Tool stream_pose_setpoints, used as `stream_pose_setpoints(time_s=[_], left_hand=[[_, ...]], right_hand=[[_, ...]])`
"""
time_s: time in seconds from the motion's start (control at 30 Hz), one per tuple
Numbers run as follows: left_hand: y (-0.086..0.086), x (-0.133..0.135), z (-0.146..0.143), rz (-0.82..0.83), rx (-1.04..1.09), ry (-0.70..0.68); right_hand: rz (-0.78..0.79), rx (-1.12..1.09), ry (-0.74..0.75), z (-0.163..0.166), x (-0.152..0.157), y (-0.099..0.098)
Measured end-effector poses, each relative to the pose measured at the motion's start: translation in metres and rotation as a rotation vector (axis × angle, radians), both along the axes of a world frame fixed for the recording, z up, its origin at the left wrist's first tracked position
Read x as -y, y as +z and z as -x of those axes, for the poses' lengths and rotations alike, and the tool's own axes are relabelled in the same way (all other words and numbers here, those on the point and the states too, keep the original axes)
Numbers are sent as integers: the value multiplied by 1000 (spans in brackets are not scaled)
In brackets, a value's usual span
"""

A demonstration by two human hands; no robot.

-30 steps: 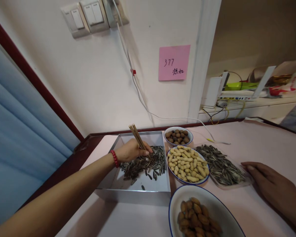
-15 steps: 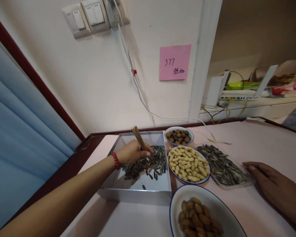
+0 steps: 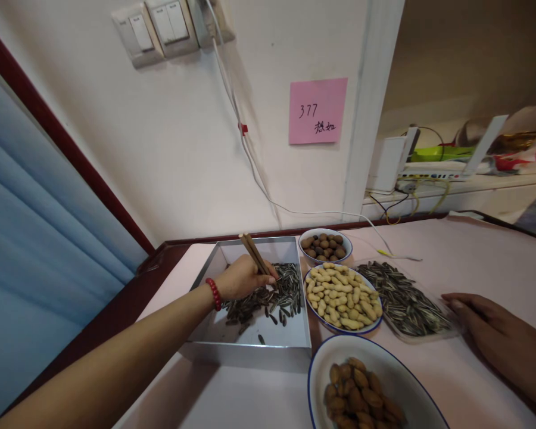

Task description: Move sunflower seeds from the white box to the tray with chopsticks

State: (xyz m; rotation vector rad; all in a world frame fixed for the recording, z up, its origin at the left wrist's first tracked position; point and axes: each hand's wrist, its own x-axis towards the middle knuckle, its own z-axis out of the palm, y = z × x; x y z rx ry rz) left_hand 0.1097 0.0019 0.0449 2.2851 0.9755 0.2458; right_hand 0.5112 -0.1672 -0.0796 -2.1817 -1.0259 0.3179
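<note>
Our left hand (image 3: 243,279) grips two sticks (image 3: 255,253), at the seeds (image 3: 289,287) in the box (image 3: 254,357). They look light and stiff, best held above the tips. Our right hand (image 3: 504,326) is by the tray (image 3: 422,339); we can't tell if it grips.

On my feed, two brown chopsticks (image 3: 256,254), held close together, slant down into a silvery, open-topped box (image 3: 250,357). I see striped sunflower seeds (image 3: 289,289) strewn loosely across its floor, a few strays nearer me. A clear, shallow tray (image 3: 429,338) lies apart, rightward, heaped with similar seeds.
</note>
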Motion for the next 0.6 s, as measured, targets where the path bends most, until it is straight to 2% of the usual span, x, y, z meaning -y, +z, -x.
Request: stream_pose_setpoints(time_s=[0.23, 0.43, 0.6], left_hand=[[-5, -2, 2, -75, 11, 37], [-5, -3, 3, -60, 22, 32], [-9, -3, 3, -70, 16, 79]], right_hand=[[-1, 5, 10, 0, 0, -1], [38, -16, -3, 3, 0, 4], [58, -10, 5, 6, 0, 9]])
